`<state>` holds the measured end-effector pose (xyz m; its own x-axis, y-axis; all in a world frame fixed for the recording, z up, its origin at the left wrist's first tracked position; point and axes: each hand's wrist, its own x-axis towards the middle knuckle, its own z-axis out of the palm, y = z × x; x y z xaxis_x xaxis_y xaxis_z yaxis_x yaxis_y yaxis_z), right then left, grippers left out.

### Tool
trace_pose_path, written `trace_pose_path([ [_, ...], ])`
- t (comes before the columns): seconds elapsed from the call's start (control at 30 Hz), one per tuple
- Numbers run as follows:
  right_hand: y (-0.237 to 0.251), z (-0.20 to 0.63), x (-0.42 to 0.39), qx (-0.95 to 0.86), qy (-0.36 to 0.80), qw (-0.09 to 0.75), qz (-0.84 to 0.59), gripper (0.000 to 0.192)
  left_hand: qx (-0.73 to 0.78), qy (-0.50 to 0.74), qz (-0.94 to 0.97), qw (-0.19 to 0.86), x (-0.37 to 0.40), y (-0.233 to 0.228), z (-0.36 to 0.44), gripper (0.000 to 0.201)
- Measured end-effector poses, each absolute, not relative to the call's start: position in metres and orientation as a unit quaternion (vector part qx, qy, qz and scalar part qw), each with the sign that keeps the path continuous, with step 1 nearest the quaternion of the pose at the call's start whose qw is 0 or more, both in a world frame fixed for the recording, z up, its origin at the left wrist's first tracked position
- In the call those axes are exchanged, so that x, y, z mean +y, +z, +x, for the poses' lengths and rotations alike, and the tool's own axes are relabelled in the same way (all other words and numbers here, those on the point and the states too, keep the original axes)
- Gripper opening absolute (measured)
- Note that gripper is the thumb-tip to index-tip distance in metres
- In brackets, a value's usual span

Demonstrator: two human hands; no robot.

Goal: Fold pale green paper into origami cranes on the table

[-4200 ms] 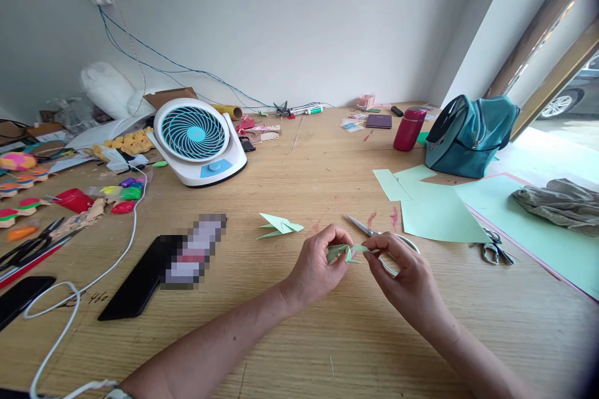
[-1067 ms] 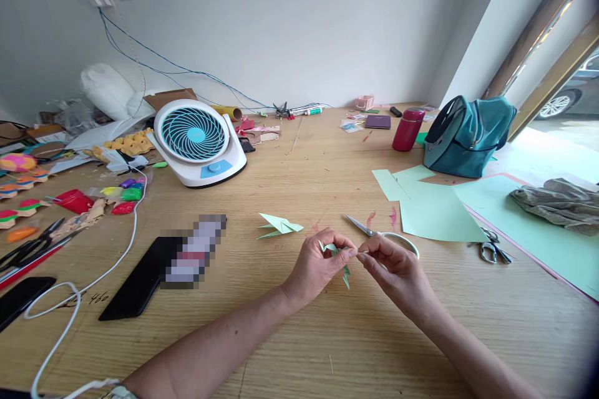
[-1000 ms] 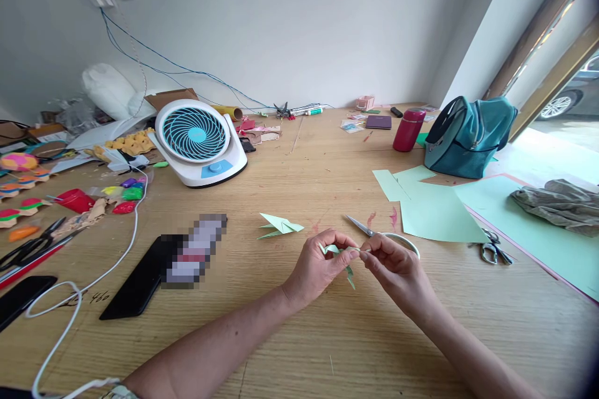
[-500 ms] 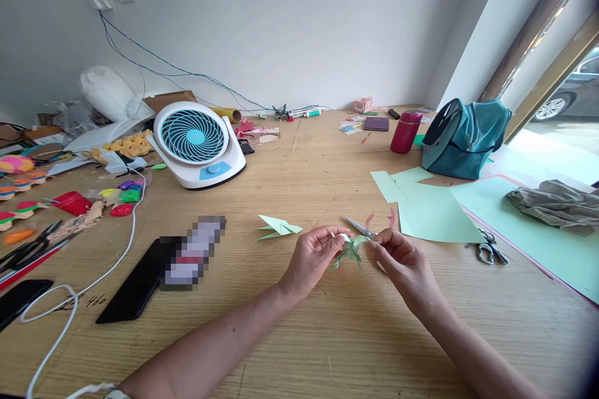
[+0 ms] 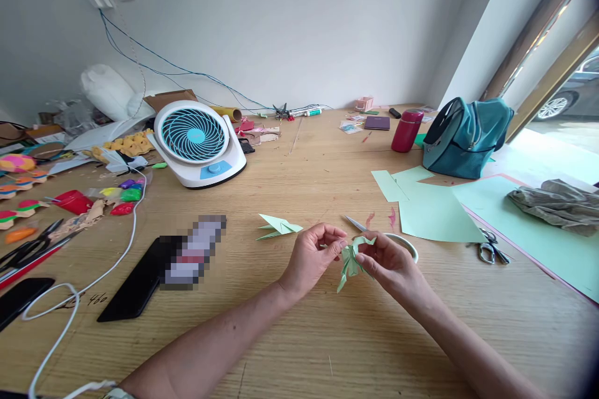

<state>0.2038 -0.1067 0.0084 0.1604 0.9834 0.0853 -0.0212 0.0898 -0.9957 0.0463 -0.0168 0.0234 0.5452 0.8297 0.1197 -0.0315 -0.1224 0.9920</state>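
Your left hand (image 5: 311, 257) and your right hand (image 5: 390, 264) meet above the wooden table (image 5: 299, 336), and both pinch the small folded green paper (image 5: 350, 260) between thumb and fingers. The paper sits exactly between the two hands, touching both, so neither hand is nearer. Its long axis runs almost up and down, with the pointed end hanging toward you; the top part is partly hidden by your fingertips, so I cannot tell its shape fully. Just behind your right hand lie scissors (image 5: 358, 225), near but apart. A second folded green piece (image 5: 279, 225) rests on the table beyond your left hand, and green sheets (image 5: 435, 215) lie further right.
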Motion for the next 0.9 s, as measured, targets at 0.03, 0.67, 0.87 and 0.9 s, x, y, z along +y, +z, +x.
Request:
trace_pose_path([
  [0.03,0.008,0.204,-0.106,-0.478,0.455,0.557,-0.505,0.028,0.298,0.362,0.665,0.582,-0.017,0.024,0.046,0.018],
  [0.67,0.017,0.203,-0.105,-0.225,0.519,0.684,-0.461,0.031,0.283,0.257,0.576,0.723,-0.006,0.017,0.045,0.045],
  [0.87,0.012,0.196,-0.107,-0.265,0.509,0.637,-0.515,0.034,0.239,0.285,0.608,0.701,-0.016,0.014,0.052,0.037],
  [0.9,0.012,0.194,-0.107,-0.281,0.509,0.625,-0.522,0.035,0.248,0.298,0.600,0.700,-0.016,0.015,0.051,0.036],
])
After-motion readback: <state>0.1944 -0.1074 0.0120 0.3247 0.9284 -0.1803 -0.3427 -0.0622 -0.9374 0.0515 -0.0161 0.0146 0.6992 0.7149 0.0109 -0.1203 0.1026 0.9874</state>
